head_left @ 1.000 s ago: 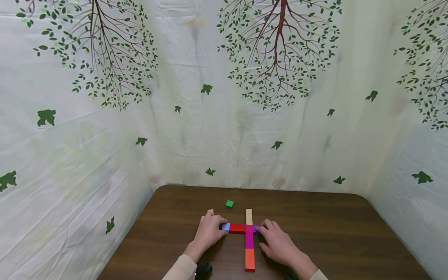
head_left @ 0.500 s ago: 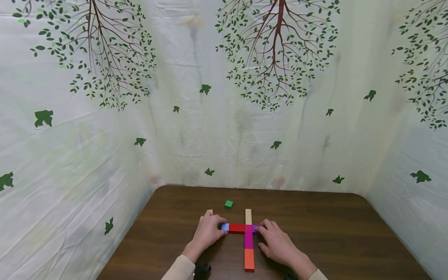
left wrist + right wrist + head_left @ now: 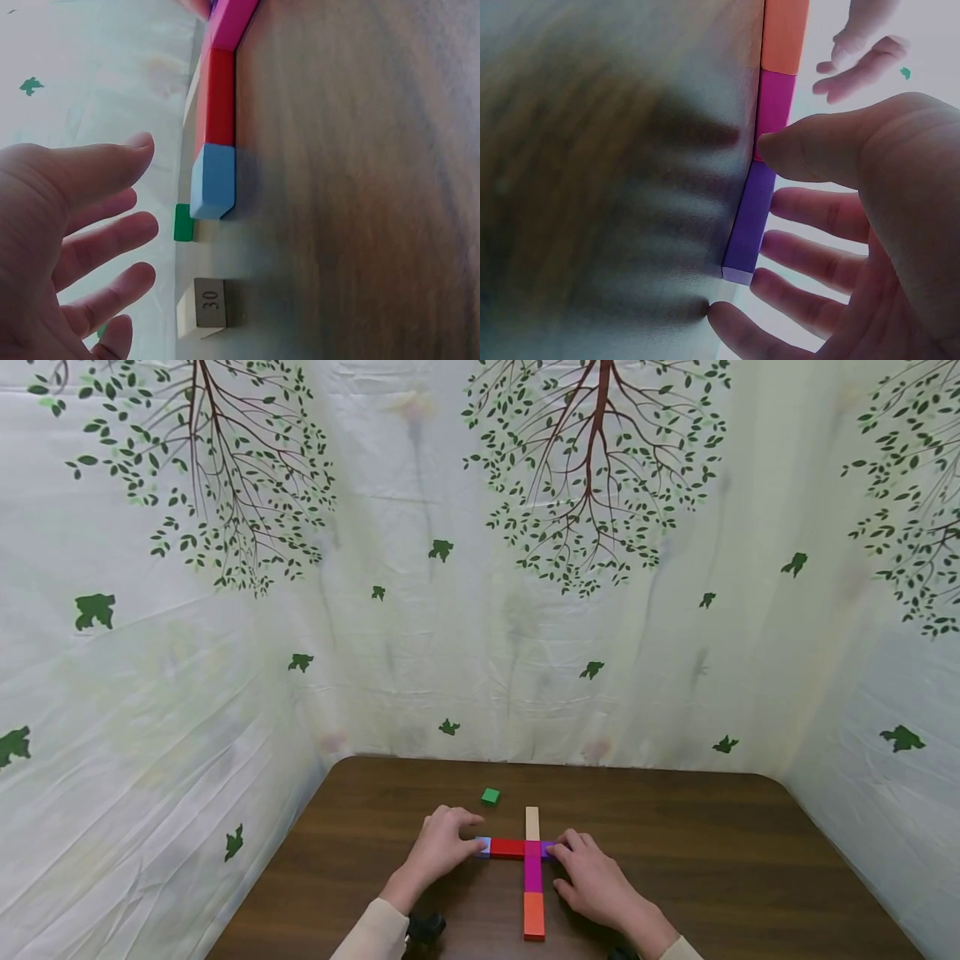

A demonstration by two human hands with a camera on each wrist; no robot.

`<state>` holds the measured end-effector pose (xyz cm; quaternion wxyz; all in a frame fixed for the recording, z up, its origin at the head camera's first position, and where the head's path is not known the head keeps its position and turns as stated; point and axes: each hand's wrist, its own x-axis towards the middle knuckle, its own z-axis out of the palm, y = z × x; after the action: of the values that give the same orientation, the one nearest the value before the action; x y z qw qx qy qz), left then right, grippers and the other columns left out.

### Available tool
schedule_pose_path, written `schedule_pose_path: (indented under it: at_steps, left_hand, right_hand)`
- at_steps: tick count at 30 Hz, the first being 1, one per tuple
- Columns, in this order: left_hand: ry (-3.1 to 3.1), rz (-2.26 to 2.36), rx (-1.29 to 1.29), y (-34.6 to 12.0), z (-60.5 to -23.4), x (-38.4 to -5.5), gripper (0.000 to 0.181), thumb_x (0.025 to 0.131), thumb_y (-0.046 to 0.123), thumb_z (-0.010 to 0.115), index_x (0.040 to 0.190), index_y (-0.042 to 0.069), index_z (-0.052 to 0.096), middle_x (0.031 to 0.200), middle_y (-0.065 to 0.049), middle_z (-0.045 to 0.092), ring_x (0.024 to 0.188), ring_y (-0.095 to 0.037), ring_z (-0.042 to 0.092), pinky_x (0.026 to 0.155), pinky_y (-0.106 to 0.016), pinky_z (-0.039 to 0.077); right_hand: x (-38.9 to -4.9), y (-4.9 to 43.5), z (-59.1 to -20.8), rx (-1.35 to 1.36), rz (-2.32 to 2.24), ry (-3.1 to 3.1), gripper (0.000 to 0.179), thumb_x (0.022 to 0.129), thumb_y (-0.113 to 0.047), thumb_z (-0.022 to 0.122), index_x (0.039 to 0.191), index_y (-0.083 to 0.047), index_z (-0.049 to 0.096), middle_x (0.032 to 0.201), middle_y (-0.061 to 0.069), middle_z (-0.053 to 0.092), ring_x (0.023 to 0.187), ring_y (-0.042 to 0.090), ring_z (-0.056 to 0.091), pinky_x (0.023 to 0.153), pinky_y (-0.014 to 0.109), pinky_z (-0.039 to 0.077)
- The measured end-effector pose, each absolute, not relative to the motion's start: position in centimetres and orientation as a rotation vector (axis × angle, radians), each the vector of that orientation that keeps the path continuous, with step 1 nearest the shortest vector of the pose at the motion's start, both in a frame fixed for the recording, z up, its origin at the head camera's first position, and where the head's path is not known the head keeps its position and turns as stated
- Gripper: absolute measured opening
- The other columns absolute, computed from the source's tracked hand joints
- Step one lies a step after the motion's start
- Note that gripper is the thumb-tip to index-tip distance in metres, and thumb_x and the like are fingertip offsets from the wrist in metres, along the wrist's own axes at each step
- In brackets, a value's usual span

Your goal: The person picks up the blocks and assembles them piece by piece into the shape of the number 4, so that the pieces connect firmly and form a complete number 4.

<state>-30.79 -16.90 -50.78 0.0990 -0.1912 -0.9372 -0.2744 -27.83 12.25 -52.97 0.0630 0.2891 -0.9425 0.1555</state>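
Note:
Wooden blocks lie in a cross on the brown table. A light blue block (image 3: 483, 852) and a red block (image 3: 507, 849) form the left arm, ending at a magenta block (image 3: 532, 867). Below that is an orange block (image 3: 534, 917); above it, a plain wood block (image 3: 532, 823). To the right sits a purple block (image 3: 750, 217), partly covered in the head view. My left hand (image 3: 442, 842) hovers beside the light blue end, thumb and fingers spread, holding nothing. My right hand (image 3: 596, 875) has its fingertips along the purple block, its thumb by the magenta one.
A small green block (image 3: 491, 797) lies farther back on the table (image 3: 675, 827). Another plain wood block marked 30 (image 3: 210, 304) shows in the left wrist view, beyond the left fingers. A white curtain with printed trees (image 3: 517, 643) surrounds the table.
My left hand has let go of the light blue block, its thumb and fingers spreading apart as it shifts slightly left and back. The right hand and the blocks stay in place.

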Motion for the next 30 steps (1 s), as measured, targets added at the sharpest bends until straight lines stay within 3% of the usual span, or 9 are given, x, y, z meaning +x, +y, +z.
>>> schedule_pose_path:
  at_steps: [6, 19, 30]
  left_hand:
    - [-2.732, -0.792, -0.569, -17.7, -50.5, -30.9, 0.032, 0.084, 0.026, 0.083, 0.112, 0.011, 0.078, 0.109, -0.006, 0.073, 0.099, -0.025, 0.057, 0.082, -0.05, 0.041]
    - [-2.797, -0.846, -0.417, -20.4, -51.1, -32.2, 0.042, 0.085, 0.03, 0.082, 0.122, 0.013, 0.073, 0.122, -0.005, 0.067, 0.111, -0.031, 0.056, 0.093, -0.059, 0.042]
    - [-2.81, -0.987, -0.43, -22.3, -52.1, -33.1, 0.057, 0.084, 0.032, 0.083, 0.132, 0.008, 0.065, 0.134, -0.013, 0.061, 0.122, -0.035, 0.056, 0.1, -0.056, 0.043]
  right_hand:
    - [-27.9, 12.3, -53.0, 0.875, 0.47, -2.845, 0.041, 0.09, -0.03, 0.076, 0.127, -0.013, 0.067, 0.12, 0.001, 0.054, 0.116, 0.027, 0.052, 0.082, 0.045, 0.054]
    - [-27.9, 12.4, -52.9, 0.873, 0.476, -2.849, 0.042, 0.09, -0.031, 0.075, 0.127, -0.013, 0.067, 0.121, 0.002, 0.054, 0.116, 0.026, 0.052, 0.082, 0.045, 0.054]
    - [-27.7, 12.2, -52.7, 0.852, 0.463, -2.87, 0.042, 0.09, -0.032, 0.076, 0.127, -0.014, 0.067, 0.119, 0.001, 0.054, 0.115, 0.026, 0.052, 0.078, 0.044, 0.055]
